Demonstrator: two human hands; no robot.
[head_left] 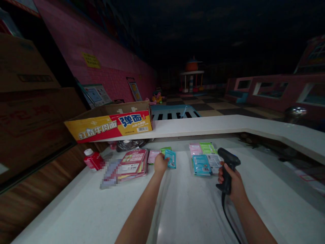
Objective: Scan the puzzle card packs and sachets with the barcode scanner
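My left hand (160, 164) pinches a small blue packet (171, 158) just above the white counter (193, 206), beside a pink packet (153, 156) and a green one (165, 149). My right hand (232, 184) grips a black handheld barcode scanner (228, 165) by its handle, head pointing forward, its cable trailing back along my arm. In front of the scanner lies a group of flat packets: a blue packet (201, 165), a pink one (195, 149), a green one (207, 147) and a whitish one (214, 162).
A stack of pink booklets (133, 162) lies left of my left hand, with a red bottle (92, 159) beyond it. An open yellow and red carton (111, 124) sits on the raised white ledge (228, 124). Large brown boxes (27, 101) stand at the left.
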